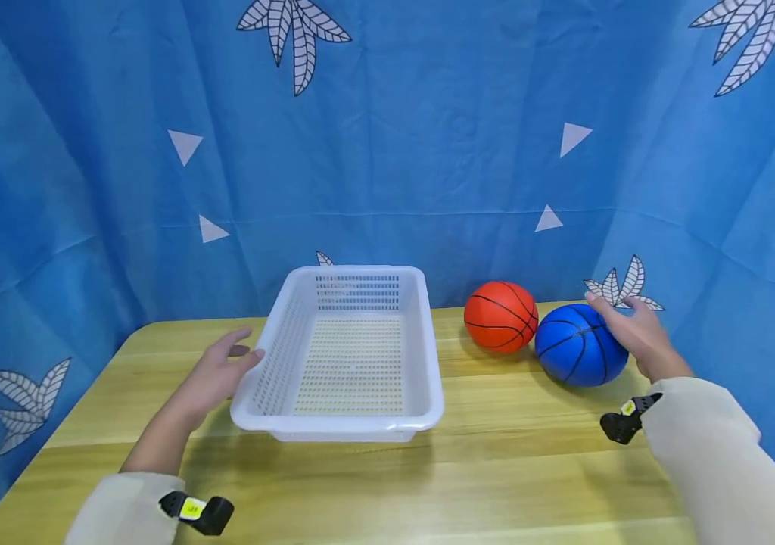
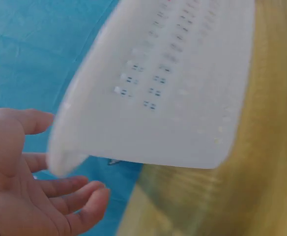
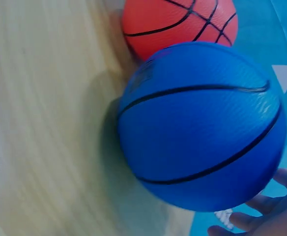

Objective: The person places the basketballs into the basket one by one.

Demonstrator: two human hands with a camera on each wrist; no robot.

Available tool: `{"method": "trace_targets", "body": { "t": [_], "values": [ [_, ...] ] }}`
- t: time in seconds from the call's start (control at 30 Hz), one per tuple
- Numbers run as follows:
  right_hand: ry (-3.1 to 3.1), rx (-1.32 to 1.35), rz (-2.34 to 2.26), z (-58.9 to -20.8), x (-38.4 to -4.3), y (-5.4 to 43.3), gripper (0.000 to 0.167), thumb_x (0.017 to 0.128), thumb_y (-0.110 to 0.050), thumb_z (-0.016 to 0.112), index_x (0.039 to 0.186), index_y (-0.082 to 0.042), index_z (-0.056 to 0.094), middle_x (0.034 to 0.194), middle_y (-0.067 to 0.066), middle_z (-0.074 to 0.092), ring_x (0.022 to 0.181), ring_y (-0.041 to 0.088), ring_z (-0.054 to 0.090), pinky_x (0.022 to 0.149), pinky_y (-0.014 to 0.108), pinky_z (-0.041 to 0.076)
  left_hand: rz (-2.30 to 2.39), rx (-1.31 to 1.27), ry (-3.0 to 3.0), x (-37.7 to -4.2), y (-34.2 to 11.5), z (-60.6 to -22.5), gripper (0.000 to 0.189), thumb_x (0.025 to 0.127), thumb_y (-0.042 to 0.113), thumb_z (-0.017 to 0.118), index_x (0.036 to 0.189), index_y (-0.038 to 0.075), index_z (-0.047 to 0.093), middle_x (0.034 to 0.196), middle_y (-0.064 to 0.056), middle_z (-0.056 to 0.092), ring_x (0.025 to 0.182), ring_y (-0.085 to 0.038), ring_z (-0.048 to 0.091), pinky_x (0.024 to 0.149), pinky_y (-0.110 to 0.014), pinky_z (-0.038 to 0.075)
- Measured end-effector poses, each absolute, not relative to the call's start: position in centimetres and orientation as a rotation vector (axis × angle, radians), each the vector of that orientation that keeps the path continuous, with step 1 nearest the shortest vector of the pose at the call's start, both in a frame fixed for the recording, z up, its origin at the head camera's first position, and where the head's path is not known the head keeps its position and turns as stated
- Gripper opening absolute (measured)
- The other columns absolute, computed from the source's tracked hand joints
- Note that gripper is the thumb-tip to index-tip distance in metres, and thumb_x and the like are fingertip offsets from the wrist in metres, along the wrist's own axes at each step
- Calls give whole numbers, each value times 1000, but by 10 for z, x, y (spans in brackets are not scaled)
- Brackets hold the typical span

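A white plastic basket (image 1: 353,428) with slotted walls stands upright on the table. My left hand (image 1: 220,371) is at its left rim, fingers spread and loosely bent; in the left wrist view the hand (image 2: 30,182) has its fingertips close to the rim, and whether they touch I cannot tell. To the right sits a blue basketball (image 1: 578,348), with a red basketball (image 1: 499,316) beside it. My right hand (image 1: 636,337) is at the blue ball's right side with its fingers extended. The right wrist view shows those fingers (image 3: 264,204) by the ball's edge; contact is unclear.
The wooden table (image 1: 517,469) ends at the back against a blue curtain (image 1: 428,151) with leaf and triangle prints. The curtain also hangs along both sides. The red ball lies between the basket and the blue ball, close to the back edge.
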State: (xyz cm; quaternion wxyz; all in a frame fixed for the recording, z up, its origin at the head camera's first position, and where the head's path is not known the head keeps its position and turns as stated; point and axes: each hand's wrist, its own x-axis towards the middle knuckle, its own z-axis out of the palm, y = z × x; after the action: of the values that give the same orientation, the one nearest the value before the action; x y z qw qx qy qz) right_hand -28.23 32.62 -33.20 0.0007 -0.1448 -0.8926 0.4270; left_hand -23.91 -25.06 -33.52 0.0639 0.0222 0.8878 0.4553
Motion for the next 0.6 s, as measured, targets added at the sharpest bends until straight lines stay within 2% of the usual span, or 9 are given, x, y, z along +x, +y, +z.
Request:
{"method": "trace_targets", "body": {
  "t": [0.13,0.27,0.4,0.6],
  "values": [
    [-2763,-487,1459,-346,-279,329,108,84,-75,34,147,0,-10,149,36,-8,133,58,11,98,71,30,1500,0,2641,-228,-252,-351,62,99,37,45,143,-4,29,131,-26,48,103,-28,60,79,-36,54],
    [-2707,-564,1601,-355,-275,333,108,82,-76,35,148,-4,-12,150,35,-10,133,57,13,96,71,33,1724,-66,2530,-222,-251,-362,51,99,34,47,129,-7,47,114,-19,62,88,-19,64,71,-32,55],
    [-2629,-589,1736,-361,-272,334,107,82,-75,38,149,-8,-12,151,32,-13,133,57,13,96,69,35,1918,-122,2389,-218,-246,-369,48,98,32,51,120,-11,49,104,-13,65,85,-18,65,70,-31,57],
    [-2547,-529,1872,-367,-270,330,101,86,-69,41,149,-11,-12,152,28,-17,135,57,10,96,70,34,2081,-162,2252,-211,-241,-372,45,98,27,51,121,-11,46,104,-9,63,88,-19,66,72,-32,58]
  ]
}}
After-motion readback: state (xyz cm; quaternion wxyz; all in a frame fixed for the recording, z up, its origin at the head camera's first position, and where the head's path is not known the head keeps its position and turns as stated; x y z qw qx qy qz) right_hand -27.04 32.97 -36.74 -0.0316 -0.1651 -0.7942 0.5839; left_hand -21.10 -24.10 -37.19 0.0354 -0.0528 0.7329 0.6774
